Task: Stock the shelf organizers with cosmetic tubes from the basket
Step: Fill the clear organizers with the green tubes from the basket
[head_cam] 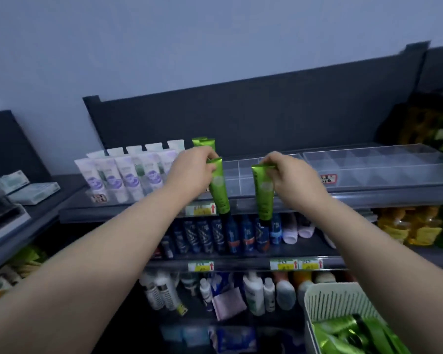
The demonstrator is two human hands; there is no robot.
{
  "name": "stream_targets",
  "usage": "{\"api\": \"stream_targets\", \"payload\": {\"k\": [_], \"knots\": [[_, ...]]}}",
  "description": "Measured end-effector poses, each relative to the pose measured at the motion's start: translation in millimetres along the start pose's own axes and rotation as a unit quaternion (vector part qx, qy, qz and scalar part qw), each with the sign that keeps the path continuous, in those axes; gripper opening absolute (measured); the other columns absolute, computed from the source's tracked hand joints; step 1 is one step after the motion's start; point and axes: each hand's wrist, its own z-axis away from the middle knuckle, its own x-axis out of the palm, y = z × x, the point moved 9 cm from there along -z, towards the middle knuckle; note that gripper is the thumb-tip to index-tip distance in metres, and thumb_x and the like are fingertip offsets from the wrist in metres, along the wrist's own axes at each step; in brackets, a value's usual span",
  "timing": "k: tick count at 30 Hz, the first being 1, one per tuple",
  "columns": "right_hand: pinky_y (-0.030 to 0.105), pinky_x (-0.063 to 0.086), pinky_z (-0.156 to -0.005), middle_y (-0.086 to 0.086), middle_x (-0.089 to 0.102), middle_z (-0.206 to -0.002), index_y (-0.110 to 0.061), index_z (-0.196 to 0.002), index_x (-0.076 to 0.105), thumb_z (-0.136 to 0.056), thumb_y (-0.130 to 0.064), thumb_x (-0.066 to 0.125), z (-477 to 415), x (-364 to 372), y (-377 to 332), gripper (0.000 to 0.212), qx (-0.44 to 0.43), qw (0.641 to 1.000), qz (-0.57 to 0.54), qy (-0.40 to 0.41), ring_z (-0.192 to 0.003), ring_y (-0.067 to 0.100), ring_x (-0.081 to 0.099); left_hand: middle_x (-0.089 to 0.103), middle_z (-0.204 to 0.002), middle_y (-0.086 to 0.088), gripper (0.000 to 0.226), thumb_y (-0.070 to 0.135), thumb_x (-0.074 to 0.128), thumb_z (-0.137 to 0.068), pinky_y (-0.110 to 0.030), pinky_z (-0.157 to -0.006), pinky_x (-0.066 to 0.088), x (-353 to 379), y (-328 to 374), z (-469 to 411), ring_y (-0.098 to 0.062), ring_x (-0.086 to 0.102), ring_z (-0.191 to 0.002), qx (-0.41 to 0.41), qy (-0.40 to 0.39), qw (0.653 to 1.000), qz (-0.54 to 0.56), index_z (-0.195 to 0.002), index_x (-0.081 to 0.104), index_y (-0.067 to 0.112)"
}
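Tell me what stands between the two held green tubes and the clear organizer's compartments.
Only the front wall of the clear organizer. The left hand and right hand dangle the green tubes cap-down before it; the compartments beyond look unoccupied.

You hold the left green tube [219, 190] and the right green tube [264, 196] by their crimped tops, black caps down, before the clear shelf organizers [243, 175]; a few green tubes [204, 143] stand upright at their left end; the white slotted basket [343, 295], lower right, holds more.
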Motion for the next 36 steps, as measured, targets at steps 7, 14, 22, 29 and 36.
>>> {"api": "stream_targets", "payload": {"k": [7,14,22,29,36], "knots": [[0.036,0.046,-0.076,-0.001,0.065,-0.104,-0.027,-0.114,0.057,-0.089,-0.018,0.054,-50,-21,-26,0.027,0.019,0.998,0.011,0.061,-0.101,0.025,0.055,0.066,-0.104,0.001,0.016,0.016,0.057,-0.091,-0.032,-0.080,0.045,-37,4,-74,-0.023,0.058,-0.098,0.039,0.061,0.997,0.005,-0.102,0.066,0.022],[0.037,0.048,-0.076,-0.003,0.065,-0.103,-0.028,-0.113,0.058,-0.090,-0.019,0.053,-104,-11,-23,0.025,0.011,0.998,0.012,0.067,-0.099,0.023,0.056,0.064,-0.102,0.002,0.012,0.017,0.056,-0.093,-0.033,-0.076,0.046,-2,2,-138,-0.019,0.056,-0.090,0.052,0.037,0.998,0.012,-0.102,0.064,0.020],[0.038,0.048,-0.081,-0.006,0.059,-0.101,-0.027,-0.107,0.060,-0.087,-0.016,0.054,-163,15,-10,0.024,-0.014,0.999,0.006,0.047,-0.095,0.021,0.057,0.063,-0.098,0.006,0.011,0.020,0.063,-0.090,-0.031,-0.078,0.046,48,-7,-190,-0.015,0.056,-0.091,0.065,-0.054,0.996,-0.021,-0.100,0.067,0.023],[0.040,0.048,-0.082,-0.004,0.059,-0.100,-0.026,-0.105,0.061,-0.086,-0.016,0.055,-187,48,-6,0.022,-0.011,0.999,-0.003,0.033,-0.095,0.023,0.057,0.052,-0.078,0.011,0.015,0.014,0.065,-0.088,-0.026,-0.072,0.040,82,-29,-207,-0.014,0.053,-0.082,0.068,-0.121,0.989,-0.044,-0.079,0.064,0.025],[0.038,0.048,-0.077,-0.003,0.059,-0.099,-0.026,-0.105,0.060,-0.084,-0.017,0.058,-200,76,-3,0.023,-0.002,1.000,0.019,0.005,-0.093,0.024,0.057,0.056,-0.068,0.003,0.023,0.011,0.064,-0.085,-0.029,-0.065,0.045,98,-42,-214,-0.022,0.057,-0.077,0.068,-0.157,0.984,-0.040,-0.063,0.061,0.019]]}}
